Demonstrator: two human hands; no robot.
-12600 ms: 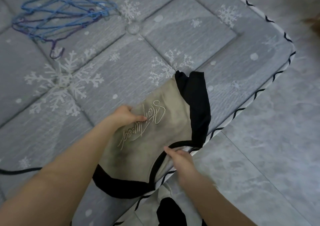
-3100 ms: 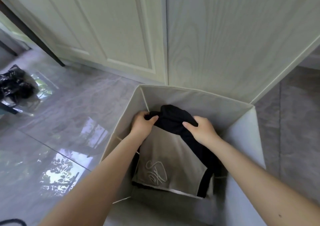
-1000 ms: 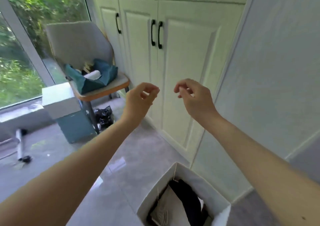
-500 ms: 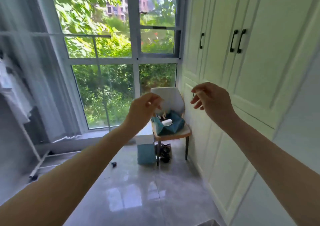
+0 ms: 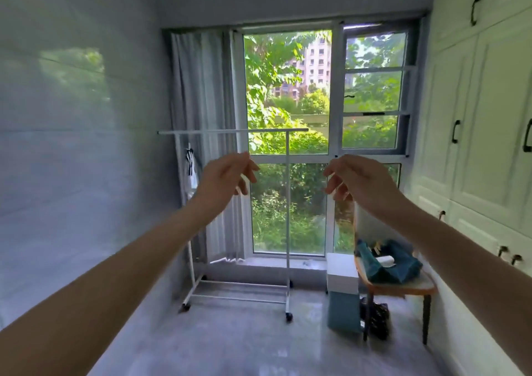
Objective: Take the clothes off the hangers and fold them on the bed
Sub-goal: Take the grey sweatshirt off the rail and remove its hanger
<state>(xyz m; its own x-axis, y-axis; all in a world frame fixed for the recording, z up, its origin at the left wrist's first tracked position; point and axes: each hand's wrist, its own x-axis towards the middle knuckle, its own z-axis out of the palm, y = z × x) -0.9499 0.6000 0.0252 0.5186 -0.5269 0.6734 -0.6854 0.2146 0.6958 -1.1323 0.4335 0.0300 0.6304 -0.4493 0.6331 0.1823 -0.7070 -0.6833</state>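
Observation:
A white clothes rack (image 5: 288, 202) on wheels stands by the window, several steps ahead. One white garment with black stripes (image 5: 190, 171) hangs at the rack's left end. Both my arms are stretched forward at chest height. My left hand (image 5: 227, 179) hangs in the air with loosely curled fingers and holds nothing. My right hand (image 5: 357, 182) is raised beside it, fingers also loosely curled and empty. Neither the bed nor the box with the folded shirt is in view.
A chair (image 5: 403, 286) with a teal cloth bundle (image 5: 388, 263) stands at the right by white wardrobe doors (image 5: 489, 145). A white and teal box (image 5: 342, 295) sits next to it. A grey curtain (image 5: 207, 116) hangs left of the window. Grey tiled floor (image 5: 244, 341) lies ahead.
My view has swung left from the wardrobe and chair to face the window and rack. Both empty hands stay raised and have spread a little apart.

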